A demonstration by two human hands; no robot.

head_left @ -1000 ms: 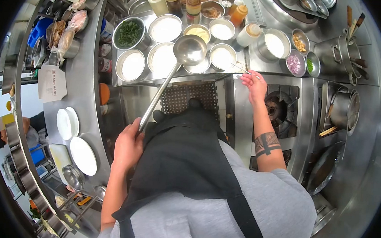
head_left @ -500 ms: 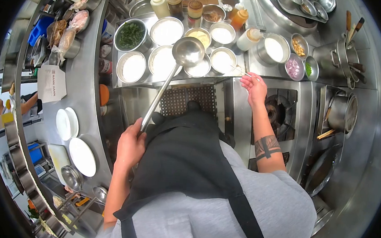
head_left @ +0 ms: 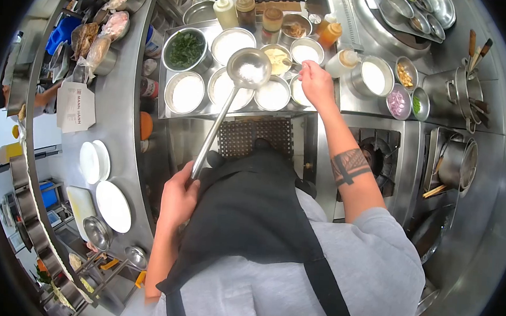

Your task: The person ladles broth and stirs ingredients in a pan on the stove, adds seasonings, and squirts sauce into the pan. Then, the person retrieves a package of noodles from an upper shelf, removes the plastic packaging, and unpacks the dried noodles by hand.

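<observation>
The left hand (head_left: pixel 180 193) is curled snugly around the handle of a long ladle (head_left: pixel 248 69), whose bowl hangs above the tubs; a white patch shows inside it, though I cannot tell whether that is powder or glare. The right hand (head_left: pixel 316 83) is over the tubs, fingers drawn together around what looks like a small spoon (head_left: pixel 288 61), mostly hidden, its end at a tub of yellow stuff (head_left: pixel 276 56). About them, tubs of white stuff (head_left: pixel 186 92) and a bowl of greens (head_left: pixel 184 48) crowd a metal counter (head_left: pixel 352 103), with squeeze bottles (head_left: pixel 226 12) behind and bowls of chopped purple (head_left: pixel 397 103) and green bits to the right. A gas burner (head_left: pixel 375 157) sits below the right forearm, and a dark mat (head_left: pixel 253 138) covers the floor ahead. Along the left, a side counter (head_left: pixel 127 156) carries white plates (head_left: pixel 114 206) and a printed box (head_left: pixel 77 107); farther off, another person's arm shows. Half a second ago, the right hand was farther right, by the counter's edge; the left hand keeps its hold.
</observation>
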